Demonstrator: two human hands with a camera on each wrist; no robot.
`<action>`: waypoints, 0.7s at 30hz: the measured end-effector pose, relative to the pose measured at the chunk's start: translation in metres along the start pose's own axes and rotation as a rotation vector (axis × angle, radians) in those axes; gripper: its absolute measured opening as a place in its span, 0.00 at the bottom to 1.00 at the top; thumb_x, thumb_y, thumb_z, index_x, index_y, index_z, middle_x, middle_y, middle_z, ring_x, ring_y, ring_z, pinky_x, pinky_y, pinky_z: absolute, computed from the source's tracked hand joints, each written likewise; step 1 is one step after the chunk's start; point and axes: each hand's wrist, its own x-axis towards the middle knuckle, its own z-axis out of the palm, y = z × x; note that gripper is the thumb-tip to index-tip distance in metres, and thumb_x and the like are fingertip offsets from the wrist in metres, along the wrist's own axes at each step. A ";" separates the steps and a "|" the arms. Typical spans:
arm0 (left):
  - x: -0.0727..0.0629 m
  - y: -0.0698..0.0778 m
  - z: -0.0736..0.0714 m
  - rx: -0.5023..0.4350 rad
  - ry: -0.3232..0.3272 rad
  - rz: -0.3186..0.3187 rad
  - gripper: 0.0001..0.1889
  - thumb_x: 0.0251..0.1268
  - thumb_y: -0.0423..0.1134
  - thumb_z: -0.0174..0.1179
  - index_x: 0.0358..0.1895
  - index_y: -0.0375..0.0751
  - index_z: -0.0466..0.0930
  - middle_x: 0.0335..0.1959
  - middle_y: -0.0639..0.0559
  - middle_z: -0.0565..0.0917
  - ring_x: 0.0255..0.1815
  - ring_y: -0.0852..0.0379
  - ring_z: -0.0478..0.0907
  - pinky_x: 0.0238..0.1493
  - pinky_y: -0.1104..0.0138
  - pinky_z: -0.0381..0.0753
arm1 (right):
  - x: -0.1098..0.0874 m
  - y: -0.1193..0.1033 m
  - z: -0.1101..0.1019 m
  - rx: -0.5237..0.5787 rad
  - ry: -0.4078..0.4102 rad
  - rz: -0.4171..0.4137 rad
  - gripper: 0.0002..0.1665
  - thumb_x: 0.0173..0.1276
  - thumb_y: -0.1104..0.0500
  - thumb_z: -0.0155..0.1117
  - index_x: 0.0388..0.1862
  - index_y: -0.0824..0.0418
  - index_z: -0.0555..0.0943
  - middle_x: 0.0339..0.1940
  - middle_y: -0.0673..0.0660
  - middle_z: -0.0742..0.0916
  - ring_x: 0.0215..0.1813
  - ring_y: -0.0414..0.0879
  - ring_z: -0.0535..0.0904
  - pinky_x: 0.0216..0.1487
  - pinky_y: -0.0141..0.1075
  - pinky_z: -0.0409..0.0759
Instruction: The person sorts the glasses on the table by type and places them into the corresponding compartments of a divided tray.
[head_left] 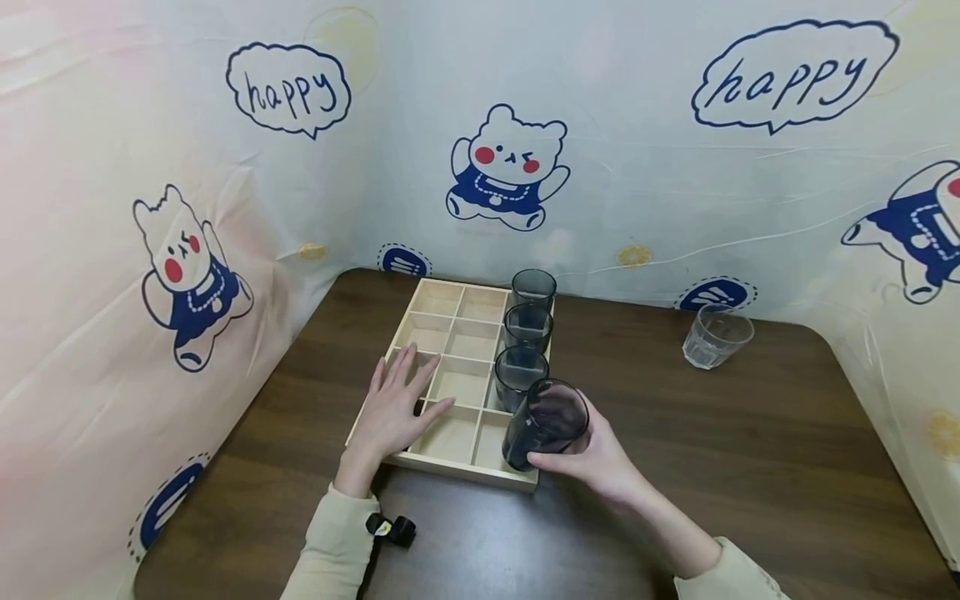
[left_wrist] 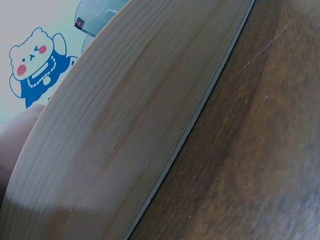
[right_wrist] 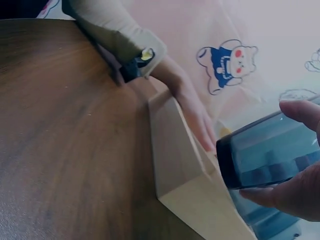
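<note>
A shallow light-wood box [head_left: 472, 473] divided into several compartments lies on the table. My left hand [head_left: 390, 414] rests over its left side with the fingers spread; in the left wrist view the box's side wall [left_wrist: 115, 115] fills the middle. My right hand [head_left: 603, 462] grips a dark tinted glass [head_left: 551, 425], thumb on the near side and fingers partly hidden behind it. That glass tilts over the near right compartment, its base low by the box edge. In the right wrist view, thumb and finger span the glass [right_wrist: 275, 150]. Three similar glasses [head_left: 521, 379] stand along the right column.
A clear glass [head_left: 716, 336] stands apart at the back right of the brown table [head_left: 675, 400]. Patterned cloth [head_left: 630, 167] hangs behind and at the sides. A black strap device [head_left: 393, 529] sits at the left wrist.
</note>
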 end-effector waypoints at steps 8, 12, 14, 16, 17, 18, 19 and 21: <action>0.000 -0.001 -0.001 0.005 -0.006 -0.003 0.44 0.76 0.69 0.60 0.88 0.54 0.63 0.92 0.35 0.52 0.94 0.35 0.49 0.92 0.33 0.44 | 0.008 0.014 0.013 -0.067 -0.052 -0.108 0.47 0.57 0.75 0.83 0.74 0.74 0.69 0.66 0.62 0.88 0.65 0.40 0.88 0.62 0.33 0.91; 0.000 -0.001 -0.002 0.003 -0.005 -0.007 0.44 0.76 0.69 0.60 0.88 0.54 0.63 0.92 0.35 0.52 0.94 0.35 0.48 0.92 0.33 0.44 | 0.011 0.019 0.019 -0.204 -0.018 -0.135 0.47 0.55 0.72 0.86 0.73 0.68 0.73 0.66 0.70 0.86 0.66 0.43 0.86 0.69 0.32 0.86; 0.000 -0.001 -0.002 0.001 -0.004 -0.009 0.44 0.76 0.69 0.60 0.88 0.54 0.63 0.92 0.35 0.52 0.94 0.35 0.48 0.92 0.33 0.44 | 0.012 0.022 0.021 -0.235 -0.012 -0.132 0.48 0.55 0.71 0.87 0.74 0.66 0.74 0.66 0.70 0.85 0.66 0.44 0.85 0.69 0.31 0.85; -0.001 -0.001 -0.002 -0.001 -0.007 -0.011 0.44 0.76 0.69 0.60 0.88 0.54 0.63 0.92 0.35 0.52 0.94 0.35 0.48 0.92 0.33 0.44 | 0.013 0.025 0.024 -0.251 -0.012 -0.124 0.49 0.54 0.71 0.87 0.74 0.65 0.74 0.67 0.69 0.85 0.66 0.46 0.84 0.69 0.32 0.85; -0.001 -0.001 -0.001 0.000 -0.008 -0.011 0.44 0.76 0.69 0.60 0.88 0.54 0.63 0.92 0.35 0.52 0.94 0.35 0.48 0.92 0.33 0.44 | 0.013 0.027 0.025 -0.275 -0.005 -0.121 0.50 0.54 0.70 0.88 0.74 0.64 0.74 0.67 0.68 0.86 0.66 0.46 0.84 0.70 0.31 0.84; -0.001 0.000 -0.001 0.001 -0.009 -0.011 0.44 0.76 0.69 0.59 0.88 0.55 0.63 0.92 0.35 0.52 0.94 0.35 0.48 0.92 0.33 0.44 | 0.013 0.029 0.025 -0.315 0.006 -0.121 0.50 0.53 0.69 0.89 0.74 0.63 0.75 0.66 0.66 0.87 0.66 0.46 0.84 0.70 0.31 0.83; -0.001 0.000 -0.001 0.002 -0.009 -0.011 0.44 0.76 0.70 0.59 0.88 0.55 0.63 0.92 0.35 0.52 0.94 0.36 0.48 0.92 0.34 0.44 | 0.013 0.030 0.026 -0.355 0.014 -0.120 0.50 0.52 0.67 0.90 0.74 0.62 0.75 0.66 0.64 0.88 0.66 0.46 0.85 0.71 0.31 0.82; -0.001 0.000 -0.002 0.004 -0.008 -0.011 0.44 0.76 0.70 0.59 0.88 0.55 0.63 0.92 0.35 0.52 0.94 0.35 0.48 0.92 0.33 0.44 | 0.013 0.033 0.027 -0.444 0.035 -0.119 0.51 0.51 0.65 0.92 0.73 0.60 0.77 0.64 0.60 0.89 0.65 0.48 0.85 0.72 0.33 0.82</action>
